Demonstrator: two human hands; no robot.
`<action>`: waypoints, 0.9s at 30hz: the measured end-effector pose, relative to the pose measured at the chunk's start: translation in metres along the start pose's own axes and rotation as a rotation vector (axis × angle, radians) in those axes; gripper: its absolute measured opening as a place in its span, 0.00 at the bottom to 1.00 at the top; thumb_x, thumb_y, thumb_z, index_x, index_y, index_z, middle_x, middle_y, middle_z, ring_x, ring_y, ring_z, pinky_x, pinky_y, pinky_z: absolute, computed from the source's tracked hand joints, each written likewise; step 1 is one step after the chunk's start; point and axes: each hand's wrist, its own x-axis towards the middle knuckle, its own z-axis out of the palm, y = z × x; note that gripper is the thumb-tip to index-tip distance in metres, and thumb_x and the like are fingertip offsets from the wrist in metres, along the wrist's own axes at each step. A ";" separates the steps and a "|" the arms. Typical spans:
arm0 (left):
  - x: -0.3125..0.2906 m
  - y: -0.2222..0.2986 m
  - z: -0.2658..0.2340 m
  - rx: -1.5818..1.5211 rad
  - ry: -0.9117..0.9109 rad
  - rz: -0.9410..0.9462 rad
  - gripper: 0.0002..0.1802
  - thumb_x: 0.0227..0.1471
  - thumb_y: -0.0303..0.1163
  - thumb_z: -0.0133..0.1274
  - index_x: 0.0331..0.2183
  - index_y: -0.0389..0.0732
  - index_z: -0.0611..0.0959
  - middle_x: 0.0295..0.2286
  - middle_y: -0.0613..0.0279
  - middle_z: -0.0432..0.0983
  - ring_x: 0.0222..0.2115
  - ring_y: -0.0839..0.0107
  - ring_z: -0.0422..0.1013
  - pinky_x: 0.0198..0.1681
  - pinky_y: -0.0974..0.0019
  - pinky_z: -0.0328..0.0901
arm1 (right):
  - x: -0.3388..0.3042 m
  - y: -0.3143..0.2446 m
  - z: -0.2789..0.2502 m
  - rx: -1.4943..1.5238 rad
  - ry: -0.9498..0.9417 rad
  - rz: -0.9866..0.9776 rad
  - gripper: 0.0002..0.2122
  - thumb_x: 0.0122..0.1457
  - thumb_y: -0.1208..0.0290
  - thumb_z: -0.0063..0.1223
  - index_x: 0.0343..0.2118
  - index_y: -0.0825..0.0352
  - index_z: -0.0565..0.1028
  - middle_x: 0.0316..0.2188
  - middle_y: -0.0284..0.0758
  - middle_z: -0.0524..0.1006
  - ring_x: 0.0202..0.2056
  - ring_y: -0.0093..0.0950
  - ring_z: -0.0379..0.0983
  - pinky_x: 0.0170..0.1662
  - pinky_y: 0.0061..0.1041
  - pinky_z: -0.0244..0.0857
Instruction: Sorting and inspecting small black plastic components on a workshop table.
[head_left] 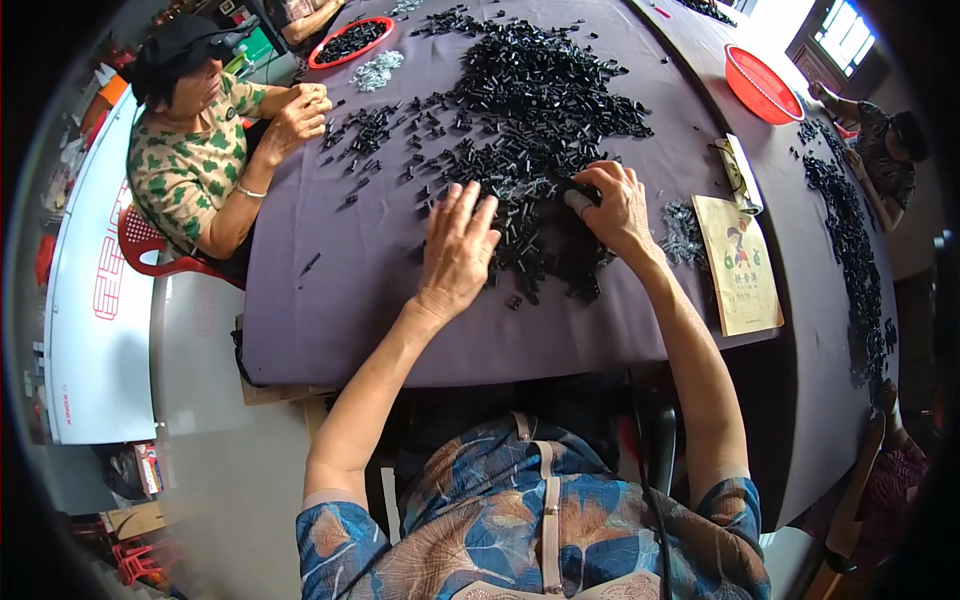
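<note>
A large heap of small black tube-like pieces (545, 85) spreads over the grey-purple tablecloth (340, 290), its near end lying between my hands. My left hand (458, 250) rests on the left edge of the near pieces, fingers stretched out and nothing visibly held. On the other side, my right hand (615, 205) is over the heap with bent fingers, the thumb apart from them. A grey wrap (577, 203) covers one of its digits. Whether the right fingertips touch single pieces is hard to make out.
Right of my right hand lie small clear pieces (683, 235), a yellowish booklet (740, 265) and eyeglasses (735, 165). A red basket (762, 85) stands farther right. At left, a person in camouflage (195, 160) sits near a red-rimmed tray (350, 43) and a clear-piece pile (378, 72).
</note>
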 end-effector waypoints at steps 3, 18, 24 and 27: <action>0.015 -0.025 0.005 0.055 0.003 -0.109 0.28 0.57 0.45 0.47 0.54 0.38 0.69 0.56 0.45 0.58 0.58 0.46 0.53 0.60 0.48 0.47 | 0.014 0.017 0.010 -0.031 0.029 -0.040 0.20 0.45 0.65 0.61 0.44 0.57 0.75 0.50 0.36 0.69 0.53 0.38 0.62 0.55 0.41 0.53; 0.080 -0.043 0.042 -0.172 -0.196 -0.009 0.29 0.55 0.36 0.49 0.56 0.36 0.65 0.56 0.45 0.59 0.60 0.47 0.50 0.61 0.52 0.48 | 0.057 -0.007 0.034 0.012 -0.133 -0.204 0.25 0.47 0.60 0.60 0.50 0.59 0.72 0.54 0.38 0.66 0.55 0.40 0.60 0.56 0.42 0.51; 0.095 -0.062 0.030 -0.063 -0.110 0.004 0.24 0.55 0.36 0.49 0.53 0.38 0.71 0.54 0.48 0.63 0.58 0.51 0.55 0.60 0.48 0.48 | 0.062 -0.002 0.023 0.052 0.000 -0.204 0.18 0.49 0.60 0.61 0.43 0.60 0.76 0.49 0.37 0.70 0.53 0.39 0.63 0.55 0.40 0.54; 0.101 -0.098 0.031 -0.090 0.006 -0.097 0.22 0.56 0.35 0.48 0.50 0.36 0.72 0.51 0.46 0.67 0.54 0.50 0.61 0.58 0.53 0.54 | 0.077 0.025 0.028 0.136 0.125 -0.083 0.16 0.47 0.69 0.62 0.41 0.62 0.75 0.44 0.36 0.73 0.47 0.39 0.66 0.49 0.35 0.62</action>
